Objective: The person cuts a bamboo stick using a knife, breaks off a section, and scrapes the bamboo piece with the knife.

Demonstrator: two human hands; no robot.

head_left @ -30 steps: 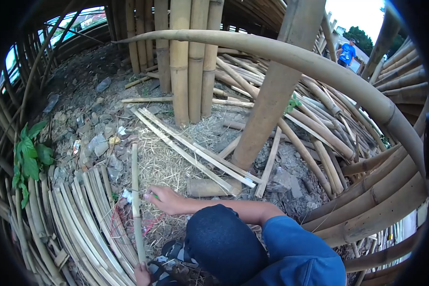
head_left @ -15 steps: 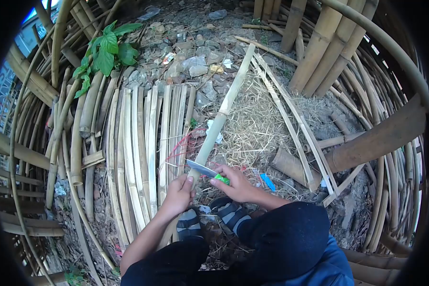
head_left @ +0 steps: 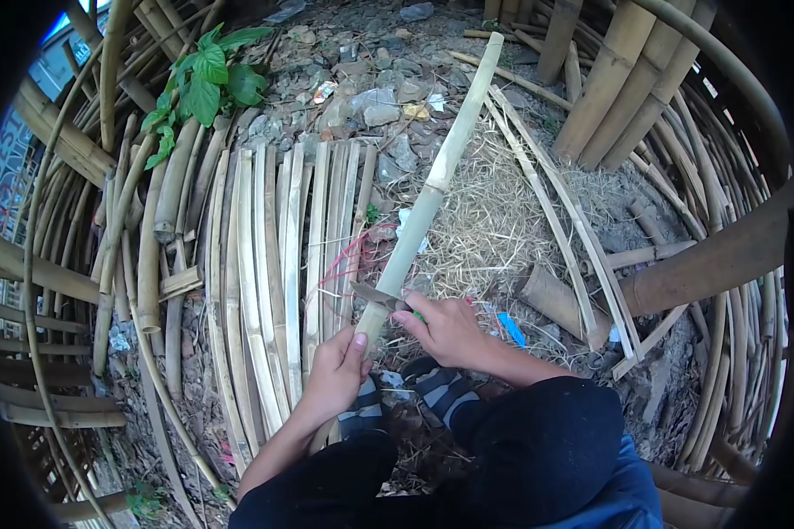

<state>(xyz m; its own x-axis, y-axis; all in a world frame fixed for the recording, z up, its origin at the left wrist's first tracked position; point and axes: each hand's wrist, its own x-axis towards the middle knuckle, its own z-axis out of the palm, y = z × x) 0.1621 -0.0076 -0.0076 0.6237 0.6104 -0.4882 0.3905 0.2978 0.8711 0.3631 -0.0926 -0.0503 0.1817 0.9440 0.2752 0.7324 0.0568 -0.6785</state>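
One strip (head_left: 430,189) | left hand (head_left: 335,370) curled round | right hand (head_left: 450,331) gripping knife (head_left: 378,298)

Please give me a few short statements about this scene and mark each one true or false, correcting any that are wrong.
1. The left hand grips the bamboo strip near its lower end. True.
2. The right hand holds a hammer. False: it holds a knife.
3. The knife's blade lies across the bamboo strip. True.
4. The leafy green plant is at the lower right of the view. False: it is at the upper left.
5. Pale shavings lie on the ground to the right of the bamboo strip. True.
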